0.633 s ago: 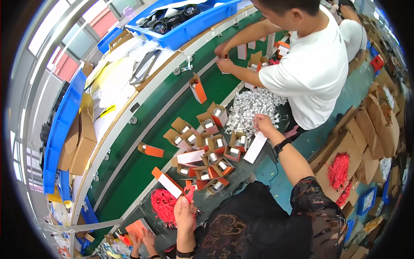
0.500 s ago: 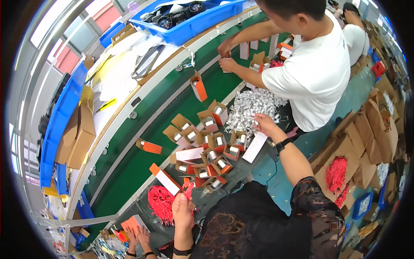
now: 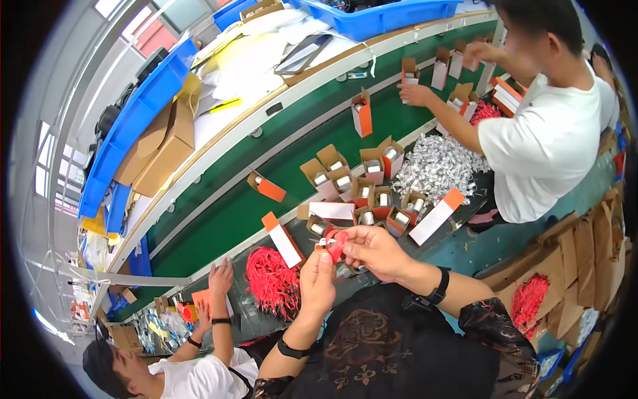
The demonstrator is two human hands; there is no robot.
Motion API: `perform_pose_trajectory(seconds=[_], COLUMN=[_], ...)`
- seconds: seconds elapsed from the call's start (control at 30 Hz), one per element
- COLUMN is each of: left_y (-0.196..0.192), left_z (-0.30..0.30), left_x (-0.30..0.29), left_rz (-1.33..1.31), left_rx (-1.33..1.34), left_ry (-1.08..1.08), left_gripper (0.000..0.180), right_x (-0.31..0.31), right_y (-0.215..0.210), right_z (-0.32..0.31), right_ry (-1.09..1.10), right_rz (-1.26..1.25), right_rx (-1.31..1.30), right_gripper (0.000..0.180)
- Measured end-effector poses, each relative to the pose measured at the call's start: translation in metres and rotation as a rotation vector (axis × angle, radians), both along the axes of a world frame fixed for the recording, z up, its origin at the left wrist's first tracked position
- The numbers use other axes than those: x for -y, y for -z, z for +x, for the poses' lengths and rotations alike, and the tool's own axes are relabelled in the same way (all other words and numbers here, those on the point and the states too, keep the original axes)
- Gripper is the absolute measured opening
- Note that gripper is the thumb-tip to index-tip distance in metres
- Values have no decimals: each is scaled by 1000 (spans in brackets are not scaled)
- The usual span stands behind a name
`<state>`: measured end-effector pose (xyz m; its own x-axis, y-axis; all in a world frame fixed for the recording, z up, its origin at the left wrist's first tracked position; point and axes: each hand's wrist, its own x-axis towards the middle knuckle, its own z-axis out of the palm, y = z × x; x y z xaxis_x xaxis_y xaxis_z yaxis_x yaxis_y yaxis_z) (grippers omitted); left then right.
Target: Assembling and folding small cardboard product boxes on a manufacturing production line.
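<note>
My left hand (image 3: 318, 282) and my right hand (image 3: 379, 254) meet in front of my chest, fingertips close together. Pinched between them is a looped red strap (image 3: 337, 247). A small whitish piece shows at the left fingertips, too small to make out. Just left of my hands lies a heap of red straps (image 3: 271, 278) with dark ends. Beyond them stand several open orange-and-white boxes (image 3: 362, 191) with silver-white round items inside. A closed long box (image 3: 437, 216) lies to the right, beside a pile of small silver-white pieces (image 3: 438, 166).
A co-worker in a white shirt (image 3: 548, 136) handles boxes at the far right. Another person (image 3: 193, 372) at lower left rests hands by an orange-and-white box. The green conveyor (image 3: 219, 219) runs behind the boxes, below a shelf with blue trays (image 3: 133, 120). Cardboard (image 3: 565, 259) lies at right.
My right hand has come back from the silver pile to meet my left hand at the red strap. The view has shifted, bringing the lower-left person into sight. The far co-worker's hands have moved apart.
</note>
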<state>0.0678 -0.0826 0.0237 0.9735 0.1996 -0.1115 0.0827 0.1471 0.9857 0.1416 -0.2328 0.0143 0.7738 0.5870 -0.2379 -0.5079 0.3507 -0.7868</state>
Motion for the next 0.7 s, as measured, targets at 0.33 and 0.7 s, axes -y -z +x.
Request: perform_pose_trajectory(seconds=[0.33, 0.7], left_y=[6, 23], left_z=[-13, -40], left_x=[-13, -56], left_rz=[522, -130], left_rx=[63, -181], left_ry=[-39, 470], left_gripper=[26, 21], right_x=[-12, 25], right_y=[8, -26], right_z=[-11, 0], right_ry=[79, -667], right_rz=[26, 39], right_rx=[94, 330], right_gripper=[20, 8])
